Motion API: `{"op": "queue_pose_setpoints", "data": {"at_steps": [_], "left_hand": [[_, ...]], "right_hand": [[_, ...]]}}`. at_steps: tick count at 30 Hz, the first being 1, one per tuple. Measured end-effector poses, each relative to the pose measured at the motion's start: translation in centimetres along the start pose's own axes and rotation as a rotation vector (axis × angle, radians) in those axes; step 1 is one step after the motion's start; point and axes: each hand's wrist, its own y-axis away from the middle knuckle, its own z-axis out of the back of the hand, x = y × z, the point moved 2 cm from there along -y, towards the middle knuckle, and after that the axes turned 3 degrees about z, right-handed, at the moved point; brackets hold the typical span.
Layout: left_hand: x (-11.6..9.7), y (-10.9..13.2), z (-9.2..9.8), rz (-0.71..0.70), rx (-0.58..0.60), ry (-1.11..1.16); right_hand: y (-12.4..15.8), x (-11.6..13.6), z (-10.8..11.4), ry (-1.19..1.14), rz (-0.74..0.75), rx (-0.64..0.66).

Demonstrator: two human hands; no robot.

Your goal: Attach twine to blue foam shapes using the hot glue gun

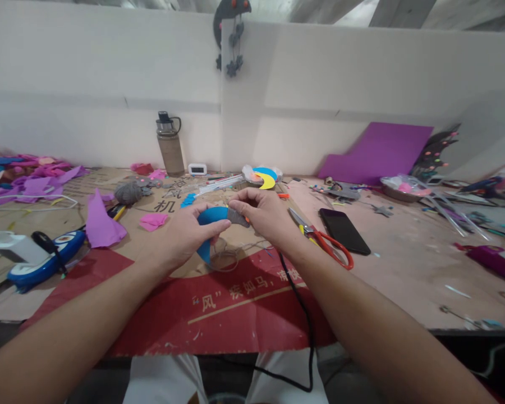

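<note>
Between my hands is a blue crescent cutout (214, 214), its upper right end wrapped in grey yarn (237, 217). My left hand (185, 231) grips the blue part, thumb on top and fingers behind. With fingertips pressed together, my right hand (266, 214) pinches the yarn-wrapped end; whether it holds a loose strand there is hidden. Thin yarn loops under the crescent over the cardboard. To the right of my right hand lie red-handled scissors (330, 247) and a black phone (344, 231). Just beyond it are a yellow crescent (266, 180) and another blue crescent (266, 172).
A cardboard sheet (252, 331) covers the front of the table. At left stand a blue power strip (50, 264), a grey yarn ball (128, 192) and purple scraps (101, 224). A bottle (170, 151) and a purple sheet (382, 154) stand by the wall. A black cable (307, 320) hangs over the edge.
</note>
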Motion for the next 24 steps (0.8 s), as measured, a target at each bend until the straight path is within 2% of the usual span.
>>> {"op": "queue_pose_setpoints", "data": {"at_steps": [5,7,11,13,19,24], "left_hand": [[-0.4,0.2,0.4,-0.05,0.051,-0.108],[-0.7,0.3,0.6,-0.121,0.038,-0.127],[-1.0,0.5,1.5,-0.434,-0.034,-0.185],[-0.8,0.7,1.9,-0.573,0.029,-0.213],[-1.5,1.6,1.9,-0.637,0.1,-0.289],[-1.8,2.1,1.6,-0.729,0.077,-0.277]], "right_hand": [[0.1,-0.5,-0.2,-0.165,-0.115,0.114],[0.1,-0.9,-0.5,-0.284,-0.159,0.175],[0.4,-1.3,-1.0,-0.416,-0.217,0.266],[0.6,-1.2,-1.1,-0.413,-0.207,0.292],[0.9,-0.2,-0.9,-0.47,-0.077,0.341],[0.8,-0.5,-1.4,-0.534,-0.102,0.349]]}}
